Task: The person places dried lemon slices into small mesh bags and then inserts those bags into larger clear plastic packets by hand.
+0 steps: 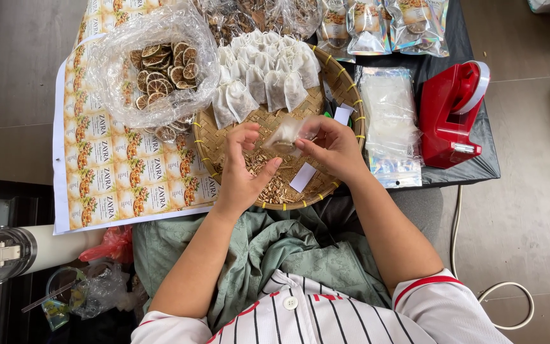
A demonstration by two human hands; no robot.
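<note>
now you're pinching a small filter bag (286, 135) between both hands, left hand (244, 167) and right hand (332, 148), over the woven tray (345, 86) centre; filled bags (265, 76) crowding twelve o'clock, six o'clock rim lying open.

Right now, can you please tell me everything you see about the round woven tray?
The round woven bamboo tray is flat and shallow, tan, its rim bound with yellow ties. It rests partly on the dark table and the person's lap. Its far half holds a pile of white tea bags; loose dried herb pieces and white paper slips lie on the near half. Both hands hover above it.
</note>
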